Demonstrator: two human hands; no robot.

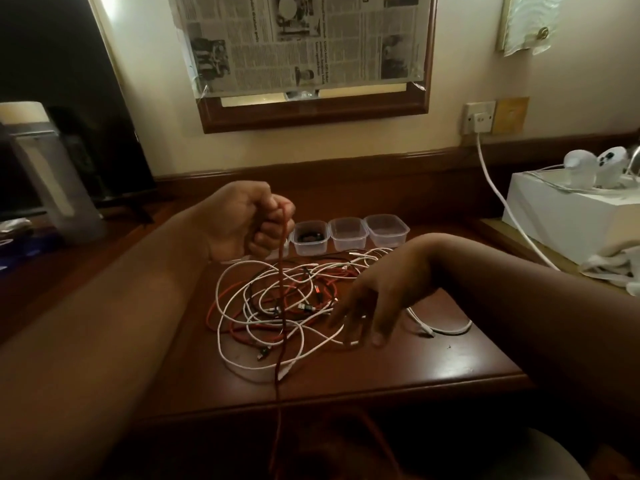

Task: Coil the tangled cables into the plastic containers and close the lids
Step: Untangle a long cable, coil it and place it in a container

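Cables: tangled heap [294,306] of white, red and black leads, lying at the centre of the bench [433,358], just on the six o'clock side of the containers.
Red cable [281,306]: one strand lifted clear of the heap, running from the raised fist straight down past the bench's front edge and out of sight; likely held high so that it pulls free of the knot and hangs straight for coiling.
Left hand [247,221]: at ten o'clock of the heap, raised above it, fingers [273,230] clenched round the red cable's upper part.
Right hand [374,306]: at three o'clock of the heap, wrist bent, fingers hanging loose and spread, grasping nothing; whether the tips touch a white lead cannot be told. Probably poised to steady the pile or tease a loop apart.
Containers: three clear plastic tubs in a row at twelve o'clock of the heap, lids off. Left tub [310,237] holds something dark, seemingly a coiled lead; middle tub [348,233] and right tub [386,230] look unfilled. No lids can be made out.
Progress, judged: early; most leads not yet sorted.
Surface: dark polished wood, glossy, with a raised back rail.
Room: cream wall; framed panel covered with newspaper [304,39] at twelve o'clock; wall socket [479,117] with a white lead at two o'clock; white box [561,220] at three o'clock; grey jug [45,174] at nine o'clock. Dim, warm light.
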